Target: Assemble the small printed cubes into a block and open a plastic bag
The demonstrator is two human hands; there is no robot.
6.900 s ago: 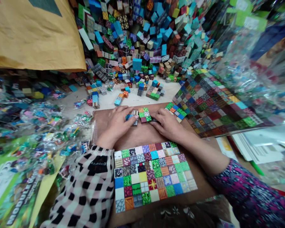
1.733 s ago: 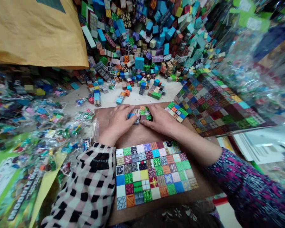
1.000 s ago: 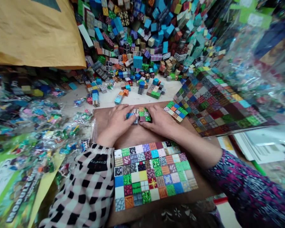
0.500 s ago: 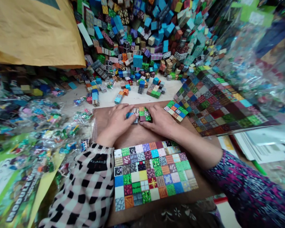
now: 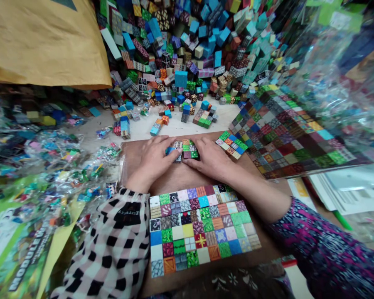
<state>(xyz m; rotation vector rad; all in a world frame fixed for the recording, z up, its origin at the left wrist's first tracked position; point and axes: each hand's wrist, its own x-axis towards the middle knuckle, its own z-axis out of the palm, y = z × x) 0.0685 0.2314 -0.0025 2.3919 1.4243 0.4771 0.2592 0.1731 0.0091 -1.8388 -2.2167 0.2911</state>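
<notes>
Near the board's far edge, my left hand is closed around a few small patterned cubes in grey and blue, its thumb pressed along their near side. Facing it, my right hand grips a small block of cubes with green, orange and purple faces. The two groups of cubes meet or nearly meet between my hands; the fingers cover part of both. Closer to me lies a flat block of many patterned cubes, with a narrower strip of cubes along its far side.
A small cube block lies right of my right hand. Beyond it leans a large cube-patterned panel. Loose cubes are heaped at the back. Bagged small pieces crowd the left, under a yellow bag. A brown board lies beneath my hands.
</notes>
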